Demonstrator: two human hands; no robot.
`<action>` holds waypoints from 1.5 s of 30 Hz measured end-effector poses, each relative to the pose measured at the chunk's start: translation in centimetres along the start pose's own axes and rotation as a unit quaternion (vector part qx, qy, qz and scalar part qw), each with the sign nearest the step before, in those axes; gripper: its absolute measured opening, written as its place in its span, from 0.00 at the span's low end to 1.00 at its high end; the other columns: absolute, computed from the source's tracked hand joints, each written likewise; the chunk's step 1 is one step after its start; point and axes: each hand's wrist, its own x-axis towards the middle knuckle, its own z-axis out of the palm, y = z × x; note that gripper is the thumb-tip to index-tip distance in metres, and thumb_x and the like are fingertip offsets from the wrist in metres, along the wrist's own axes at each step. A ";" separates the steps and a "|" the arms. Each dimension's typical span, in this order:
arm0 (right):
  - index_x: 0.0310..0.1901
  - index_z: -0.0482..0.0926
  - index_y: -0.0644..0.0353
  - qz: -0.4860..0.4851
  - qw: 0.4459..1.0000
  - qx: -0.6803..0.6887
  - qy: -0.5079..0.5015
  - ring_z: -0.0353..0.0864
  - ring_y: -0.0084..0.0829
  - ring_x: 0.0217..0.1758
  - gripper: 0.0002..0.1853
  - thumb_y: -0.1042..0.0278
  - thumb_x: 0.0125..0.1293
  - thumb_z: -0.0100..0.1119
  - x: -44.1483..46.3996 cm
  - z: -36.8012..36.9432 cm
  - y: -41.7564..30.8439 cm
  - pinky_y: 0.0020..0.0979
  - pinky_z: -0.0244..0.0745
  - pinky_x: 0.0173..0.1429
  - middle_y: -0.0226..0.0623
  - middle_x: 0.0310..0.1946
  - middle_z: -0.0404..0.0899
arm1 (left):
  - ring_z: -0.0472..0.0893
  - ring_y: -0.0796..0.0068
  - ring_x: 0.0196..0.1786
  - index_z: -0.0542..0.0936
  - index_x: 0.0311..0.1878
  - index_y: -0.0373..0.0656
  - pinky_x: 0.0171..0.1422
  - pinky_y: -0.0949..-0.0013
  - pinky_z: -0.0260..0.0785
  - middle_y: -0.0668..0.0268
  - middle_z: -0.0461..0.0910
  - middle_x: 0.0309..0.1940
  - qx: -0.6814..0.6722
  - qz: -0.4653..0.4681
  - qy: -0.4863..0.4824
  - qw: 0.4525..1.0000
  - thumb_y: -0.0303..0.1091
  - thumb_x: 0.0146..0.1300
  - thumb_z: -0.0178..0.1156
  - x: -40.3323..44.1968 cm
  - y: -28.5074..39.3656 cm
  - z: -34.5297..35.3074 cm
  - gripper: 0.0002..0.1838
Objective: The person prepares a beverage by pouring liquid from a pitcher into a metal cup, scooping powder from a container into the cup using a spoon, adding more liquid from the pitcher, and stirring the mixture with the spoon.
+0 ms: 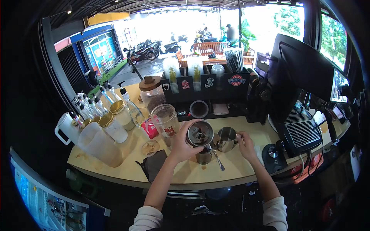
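My left hand is wrapped round a round metal cup, its open top facing me with something dark and shiny inside. Below it, partly covered by that cup, stands another metal vessel on the counter. A spoon slants beside this vessel. To the right, my right hand grips the handle of a steel milk pitcher; whether the pitcher touches the counter I cannot tell. Just left of my left hand is a tall clear jar, with a dark cloth lying nearer to me.
On the left are pump bottles, gold-lidded jars and a cloudy plastic pitcher. A black organizer with stacked cups lines the back. To the right stand a scale, a monitor and a slatted drip tray.
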 end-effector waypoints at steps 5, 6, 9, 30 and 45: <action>0.38 0.69 0.61 0.105 0.961 0.255 -0.033 0.74 0.18 0.37 0.09 0.65 0.73 0.52 -0.8 1.5 2.3 0.25 0.70 0.45 0.27 0.30 0.74 | 0.74 0.68 0.62 0.69 0.63 0.42 0.67 0.67 0.65 0.62 0.75 0.55 -0.046 0.014 0.035 0.998 0.24 0.38 0.71 -0.3 0.0 0.3 0.42; 0.38 0.69 0.61 0.105 0.961 0.255 -0.033 0.74 0.18 0.37 0.09 0.65 0.73 0.52 -0.7 1.5 1.7 0.25 0.70 0.45 0.27 0.30 0.74 | 0.74 0.68 0.62 0.69 0.63 0.42 0.67 0.67 0.65 0.62 0.75 0.55 -0.046 0.014 0.034 0.998 0.24 0.38 0.71 -0.3 -0.1 0.3 0.42; 0.36 0.67 0.58 0.124 0.938 0.323 0.015 0.71 0.16 0.34 0.08 0.66 0.74 0.52 -0.2 1.2 -0.2 0.22 0.69 0.43 0.25 0.28 0.71 | 0.74 0.68 0.61 0.69 0.63 0.42 0.68 0.65 0.64 0.62 0.75 0.55 -0.079 0.004 0.043 0.996 0.24 0.38 0.71 -0.5 -0.4 0.4 0.42; 0.34 0.66 0.59 -0.011 0.933 0.347 -0.092 0.62 0.10 0.28 0.10 0.74 0.67 0.58 9.8 -5.4 -15.7 0.18 0.62 0.32 0.22 0.25 0.66 | 0.76 0.69 0.60 0.67 0.63 0.39 0.67 0.66 0.68 0.60 0.74 0.56 -0.155 -0.050 0.109 0.980 0.23 0.38 0.76 -1.2 -2.6 2.5 0.44; 0.31 0.64 0.61 -0.026 0.969 0.208 -0.128 0.54 0.12 0.28 0.13 0.75 0.62 0.63 11.2 -4.5 -19.4 0.20 0.58 0.30 0.21 0.24 0.57 | 0.76 0.70 0.59 0.67 0.63 0.37 0.65 0.66 0.68 0.59 0.75 0.55 -0.170 -0.079 0.119 0.975 0.28 0.39 0.78 -1.3 -2.7 3.0 0.44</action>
